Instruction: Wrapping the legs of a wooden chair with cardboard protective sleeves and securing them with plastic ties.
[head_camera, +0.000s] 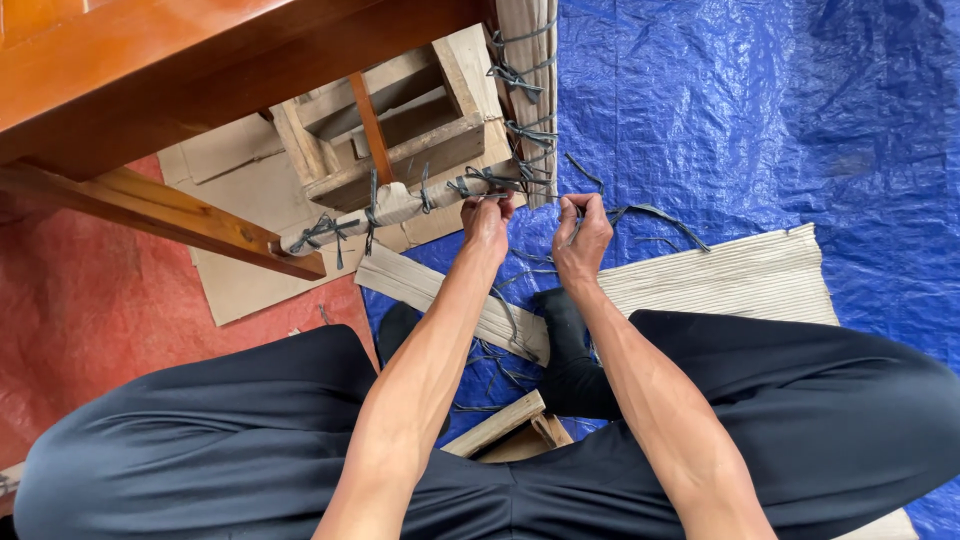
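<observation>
Single head-worn camera, no second view to overlap. It looked steeply down from above the seated person, close in, over both forearms toward the floor ahead. Left hand (487, 222) and right hand (582, 235) sat near frame centre, the dark-trousered knees filled the bottom edge, a blue tarp (760, 110) ran top right, and a wooden frame (400, 130) top left.

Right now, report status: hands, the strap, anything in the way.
Left hand pinching a knot on the wrapped bar. Right hand gripping the dark strap, loose end trailing over the blue tarp. Nothing between the hands.
</observation>
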